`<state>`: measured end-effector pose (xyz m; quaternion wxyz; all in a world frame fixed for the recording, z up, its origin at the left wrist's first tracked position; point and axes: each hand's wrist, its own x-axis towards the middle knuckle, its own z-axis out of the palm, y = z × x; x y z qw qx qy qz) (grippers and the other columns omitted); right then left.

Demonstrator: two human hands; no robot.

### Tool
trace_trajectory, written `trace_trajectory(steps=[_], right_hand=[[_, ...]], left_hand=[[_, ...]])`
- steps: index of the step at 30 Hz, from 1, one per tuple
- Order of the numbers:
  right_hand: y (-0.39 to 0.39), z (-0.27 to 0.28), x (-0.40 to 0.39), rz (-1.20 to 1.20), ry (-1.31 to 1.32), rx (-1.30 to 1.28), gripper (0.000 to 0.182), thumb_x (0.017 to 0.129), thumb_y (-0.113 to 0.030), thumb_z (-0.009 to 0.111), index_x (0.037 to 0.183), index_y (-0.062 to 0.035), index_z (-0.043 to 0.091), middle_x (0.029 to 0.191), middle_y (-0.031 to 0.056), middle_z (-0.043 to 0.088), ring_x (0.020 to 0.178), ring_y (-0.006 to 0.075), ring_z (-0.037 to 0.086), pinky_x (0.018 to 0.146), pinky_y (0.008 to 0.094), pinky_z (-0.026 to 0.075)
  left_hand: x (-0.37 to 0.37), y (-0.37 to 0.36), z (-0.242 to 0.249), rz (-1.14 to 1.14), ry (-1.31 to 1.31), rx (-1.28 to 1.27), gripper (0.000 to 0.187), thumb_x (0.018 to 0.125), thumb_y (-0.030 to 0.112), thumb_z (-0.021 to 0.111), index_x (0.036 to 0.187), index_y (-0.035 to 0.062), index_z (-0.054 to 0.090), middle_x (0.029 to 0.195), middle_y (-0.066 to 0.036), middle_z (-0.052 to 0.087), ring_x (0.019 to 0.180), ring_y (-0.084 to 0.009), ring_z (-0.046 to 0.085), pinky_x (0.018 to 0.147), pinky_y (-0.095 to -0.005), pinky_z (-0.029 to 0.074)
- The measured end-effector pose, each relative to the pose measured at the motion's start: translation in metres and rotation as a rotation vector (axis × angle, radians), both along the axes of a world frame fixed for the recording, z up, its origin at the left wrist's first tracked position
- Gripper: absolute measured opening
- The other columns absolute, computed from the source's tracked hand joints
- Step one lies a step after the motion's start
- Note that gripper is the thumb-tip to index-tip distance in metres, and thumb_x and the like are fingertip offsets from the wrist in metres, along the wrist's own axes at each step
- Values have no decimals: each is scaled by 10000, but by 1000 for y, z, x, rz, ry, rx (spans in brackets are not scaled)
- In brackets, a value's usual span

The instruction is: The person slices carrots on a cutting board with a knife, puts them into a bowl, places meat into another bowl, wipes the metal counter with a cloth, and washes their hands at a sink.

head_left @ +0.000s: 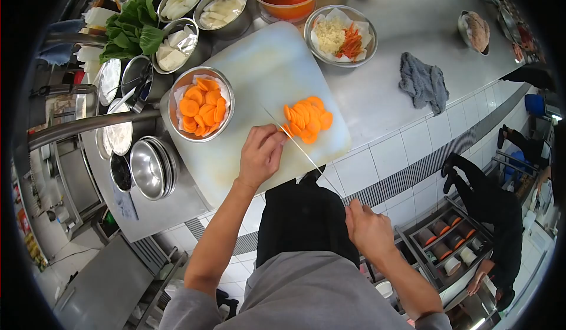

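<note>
From where I stand, the leafy dark-green vegetable sits at far left, with a stack of round, shiny steel bowls nearer the person. Next comes a round metal bowl lined with white paper and holding orange carrot coins, at the left side of the pale blue-white plastic cutting board. The left hand is over the board, a long, thin metal knife slants just beyond its fingertips, and a loose heap of round orange carrot slices lies on the board just right of the blade. Farther right, a crumpled grey cloth rests on the steel counter.

To handle this blade well, I'd tuck the left fingertips back behind the knuckles, as they look very near the edge, and keep the strokes even so the slices match.

As for grip, the left fingers are bunched together and bent, close by a bit of orange at the blade; I can't tell whether they pinch it. The right hand is closed firmly round the knife's handle end, off the board's near edge.
</note>
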<state>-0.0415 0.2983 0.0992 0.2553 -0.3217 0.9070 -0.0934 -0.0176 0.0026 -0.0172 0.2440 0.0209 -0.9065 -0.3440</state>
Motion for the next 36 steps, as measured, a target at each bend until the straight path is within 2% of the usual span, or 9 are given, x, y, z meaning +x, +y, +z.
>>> trace_trajectory(steps=[5,8,10,13,17,19,25,36], right_hand=[[-8,-4,-5,26,-9,9,190,1028,-219,599,932,-77,517,628,125,619,500,355,651,464,454,544],[-12,-25,-6,35,1,-41,199,1030,-223,600,921,-79,517,608,118,614,501,349,654,465,445,545],[-22,-41,-9,39,-29,28,218,1043,-243,588,962,-53,519,665,163,658,548,382,675,502,476,552],[-29,-49,-8,16,34,17,223,1046,-246,586,957,-53,521,681,167,664,556,382,675,513,481,551],[-23,-30,-10,-16,-8,-3,221,1049,-249,584,955,-58,523,700,162,669,558,382,672,521,484,550],[-16,-21,-4,-4,50,-48,219,1037,-236,603,912,-80,514,627,123,626,492,348,652,445,428,534],[-4,2,-2,6,31,-19,216,1037,-236,599,918,-77,513,638,123,628,487,349,648,440,444,534],[-12,-19,-10,61,0,-36,206,1043,-237,584,943,-72,511,619,131,632,501,346,661,456,440,545]], left_hand=[[2,-3,-3,-26,-3,11,310,760,-93,740,1029,50,684,1097,-111,656,960,-325,648,803,-399,555],[1,-4,0,-45,5,18,314,758,-94,742,1034,45,686,1103,-112,657,963,-329,650,810,-398,560],[2,-4,-2,-44,9,18,316,763,-91,745,1043,45,689,1099,-113,657,958,-330,649,804,-401,559],[1,-5,1,-39,11,13,311,778,-82,753,1055,45,690,1091,-113,656,946,-330,647,794,-406,557],[2,-3,2,-19,8,20,286,807,-68,759,1059,45,686,1077,-110,657,928,-327,644,781,-405,553],[3,-1,2,-11,7,27,278,808,-66,760,1052,43,683,1075,-109,657,928,-325,645,781,-401,553],[2,-1,1,6,12,28,266,804,-66,765,1034,39,682,1072,-109,659,930,-326,648,783,-397,552],[4,-5,0,-33,-14,52,293,780,-80,763,1038,38,689,1103,-110,660,974,-328,658,815,-402,563]])
